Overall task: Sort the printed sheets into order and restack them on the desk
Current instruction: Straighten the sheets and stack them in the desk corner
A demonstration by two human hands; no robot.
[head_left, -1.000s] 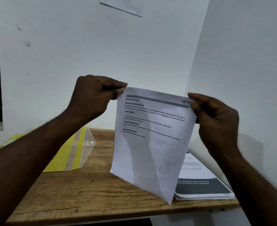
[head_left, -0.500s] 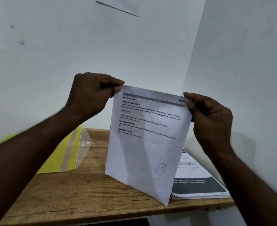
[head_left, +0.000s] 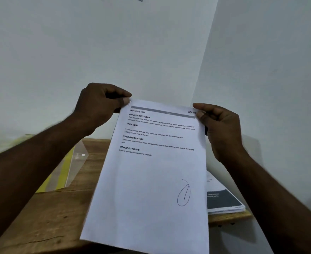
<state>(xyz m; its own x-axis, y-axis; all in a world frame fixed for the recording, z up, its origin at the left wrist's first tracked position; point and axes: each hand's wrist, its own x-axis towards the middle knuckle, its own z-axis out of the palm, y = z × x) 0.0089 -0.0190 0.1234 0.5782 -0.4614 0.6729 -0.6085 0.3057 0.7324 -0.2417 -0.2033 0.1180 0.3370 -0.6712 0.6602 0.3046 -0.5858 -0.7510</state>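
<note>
I hold one printed sheet (head_left: 151,180) upright in front of me, above the wooden desk (head_left: 50,217). It is headed "Wipe dining table" and has a circled pen mark low on the right. My left hand (head_left: 101,105) pinches its top left corner. My right hand (head_left: 222,129) pinches its top right corner between thumb and fingers. A stack of printed sheets (head_left: 224,200) lies on the desk at the right, partly hidden behind the held sheet.
A yellow and clear plastic folder (head_left: 66,171) lies on the desk at the left, partly under my left forearm. White walls meet in a corner behind the desk. The desk's front edge runs close below the sheet stack.
The held sheet has come closer to the camera and lower, now filling much more of the view and covering more of the stack. Both hands keep their pinch on the top corners.
</note>
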